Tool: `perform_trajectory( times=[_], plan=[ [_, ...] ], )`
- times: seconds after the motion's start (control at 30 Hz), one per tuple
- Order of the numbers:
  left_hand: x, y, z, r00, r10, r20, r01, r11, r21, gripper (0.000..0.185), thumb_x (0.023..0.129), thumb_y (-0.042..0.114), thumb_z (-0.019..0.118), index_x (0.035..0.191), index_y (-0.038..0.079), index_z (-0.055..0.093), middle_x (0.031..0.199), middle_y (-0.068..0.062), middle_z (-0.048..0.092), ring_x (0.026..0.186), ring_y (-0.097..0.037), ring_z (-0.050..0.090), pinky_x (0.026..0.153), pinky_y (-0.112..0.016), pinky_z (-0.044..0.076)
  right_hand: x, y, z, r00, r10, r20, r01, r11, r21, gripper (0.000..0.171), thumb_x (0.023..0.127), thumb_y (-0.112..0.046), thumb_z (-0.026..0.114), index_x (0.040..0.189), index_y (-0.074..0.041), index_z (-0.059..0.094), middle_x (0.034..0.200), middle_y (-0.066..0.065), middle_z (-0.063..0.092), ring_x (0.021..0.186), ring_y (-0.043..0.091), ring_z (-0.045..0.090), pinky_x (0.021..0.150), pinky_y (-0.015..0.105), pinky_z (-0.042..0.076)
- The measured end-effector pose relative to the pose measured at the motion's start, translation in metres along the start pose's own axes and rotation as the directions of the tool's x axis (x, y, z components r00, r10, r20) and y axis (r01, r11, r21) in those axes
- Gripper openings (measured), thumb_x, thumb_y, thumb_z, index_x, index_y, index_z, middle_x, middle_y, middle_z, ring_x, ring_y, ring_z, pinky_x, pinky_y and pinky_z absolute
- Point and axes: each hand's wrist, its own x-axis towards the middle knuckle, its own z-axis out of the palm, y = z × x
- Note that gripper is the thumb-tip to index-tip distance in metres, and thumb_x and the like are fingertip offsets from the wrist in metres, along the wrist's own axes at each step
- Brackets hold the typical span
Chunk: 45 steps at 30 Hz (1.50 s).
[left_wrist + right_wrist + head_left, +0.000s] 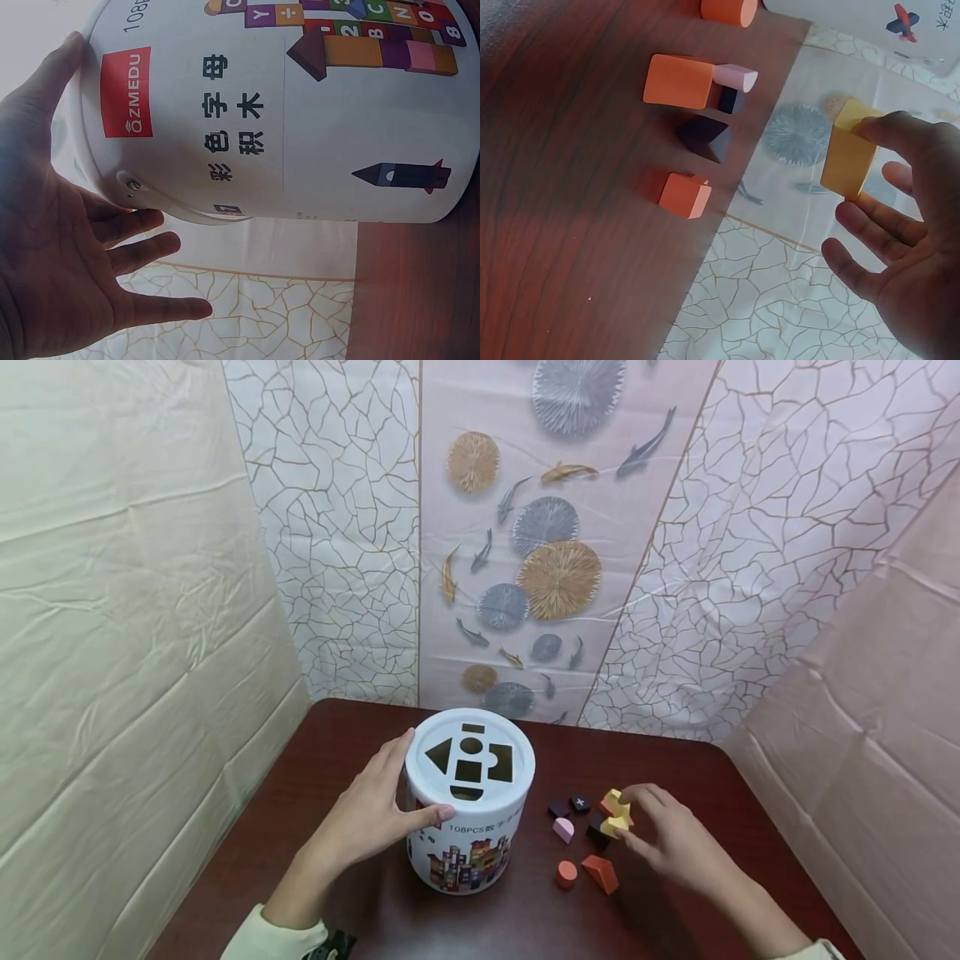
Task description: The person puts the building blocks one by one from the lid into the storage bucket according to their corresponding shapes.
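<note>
The head view shows your right hand [675,835] pinching a yellow block [623,812] above the table [645,753], near an orange cylinder [566,875]. Your left hand [369,810], fingers outstretched, rests against the white bucket [468,843] at its rim.

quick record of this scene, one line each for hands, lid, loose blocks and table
left hand: against the side and rim of the white tub
right hand: pinching a yellow block
lid: on the tub, with shaped cutouts
loose blocks: orange cylinder, pink block, other orange and dark ones, right of the tub in the head view
table: dark reddish brown
</note>
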Motion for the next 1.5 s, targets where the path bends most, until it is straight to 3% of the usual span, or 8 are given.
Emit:
perform_trajectory(
  times=[0.57, 0.67, 0.83, 0.9, 1.23, 1.5],
  plan=[
    [-0.001, -0.001, 0.0, 1.0, 0.002, -0.002, -0.002, 1.0, -0.006, 0.136, 0.075, 0.096, 0.073, 0.178, 0.027, 0.018, 0.177, -0.009, 0.037, 0.159, -0.037, 0.046, 0.12, -0.072, 0.047, 0.012, -0.01, -0.006, 0.999, -0.018, -0.027, 0.019, 0.999, 0.047, 0.054, 0.079, -0.011, 0.097, 0.125, -0.005, 0.069, 0.12, 0.003, 0.073, 0.105, 0.02, 0.072, 0.086, 0.045, 0.064],
    [-0.001, 0.0, 0.0, 1.0, -0.002, 0.001, 0.002, 1.0, -0.008, 0.136, 0.075, 0.096, 0.073, 0.178, 0.026, 0.018, 0.177, -0.009, 0.037, 0.16, -0.037, 0.046, 0.12, -0.072, 0.047, 0.015, -0.01, -0.008, 0.999, -0.034, -0.038, 0.036, 0.998, 0.047, 0.055, 0.078, -0.011, 0.097, 0.125, -0.005, 0.069, 0.12, 0.002, 0.073, 0.106, 0.018, 0.071, 0.088, 0.037, 0.062],
    [-0.001, 0.0, 0.0, 1.0, -0.003, 0.002, 0.003, 1.0, -0.01, 0.137, 0.075, 0.096, 0.073, 0.179, 0.026, 0.018, 0.177, -0.009, 0.037, 0.159, -0.036, 0.046, 0.121, -0.072, 0.047, 0.02, -0.01, -0.012, 0.997, -0.062, -0.054, 0.065, 0.996, 0.056, 0.056, 0.077, -0.012, 0.098, 0.124, -0.005, 0.07, 0.121, 0.002, 0.074, 0.106, 0.017, 0.072, 0.096, 0.012, 0.05],
    [-0.001, 0.0, 0.0, 1.0, -0.002, 0.001, 0.002, 1.0, -0.01, 0.137, 0.075, 0.096, 0.074, 0.179, 0.026, 0.018, 0.177, -0.009, 0.037, 0.159, -0.036, 0.046, 0.121, -0.071, 0.047, 0.022, -0.011, -0.013, 0.996, -0.068, -0.054, 0.071, 0.996, 0.06, 0.055, 0.077, -0.012, 0.097, 0.124, -0.005, 0.07, 0.121, 0.002, 0.074, 0.106, 0.016, 0.071, 0.096, 0.008, 0.047],
    [-0.001, -0.001, 0.0, 1.0, -0.002, 0.001, 0.002, 1.0, -0.01, 0.136, 0.075, 0.096, 0.073, 0.178, 0.027, 0.018, 0.177, -0.008, 0.038, 0.158, -0.036, 0.047, 0.12, -0.072, 0.047, 0.035, -0.018, -0.02, 0.994, -0.095, -0.057, 0.099, 0.993, 0.069, 0.055, 0.078, -0.013, 0.096, 0.126, -0.005, 0.069, 0.123, 0.001, 0.074, 0.11, 0.018, 0.072, 0.101, 0.011, 0.047],
    [-0.001, -0.001, 0.0, 1.0, 0.003, -0.002, -0.003, 1.0, -0.007, 0.136, 0.075, 0.096, 0.073, 0.178, 0.027, 0.018, 0.176, -0.008, 0.038, 0.158, -0.036, 0.048, 0.12, -0.071, 0.047, 0.051, -0.027, -0.026, 0.993, -0.111, -0.043, 0.114, 0.991, 0.07, 0.054, 0.081, -0.015, 0.095, 0.128, -0.006, 0.069, 0.125, 0.001, 0.074, 0.112, 0.018, 0.072, 0.094, 0.038, 0.058]
  ],
)
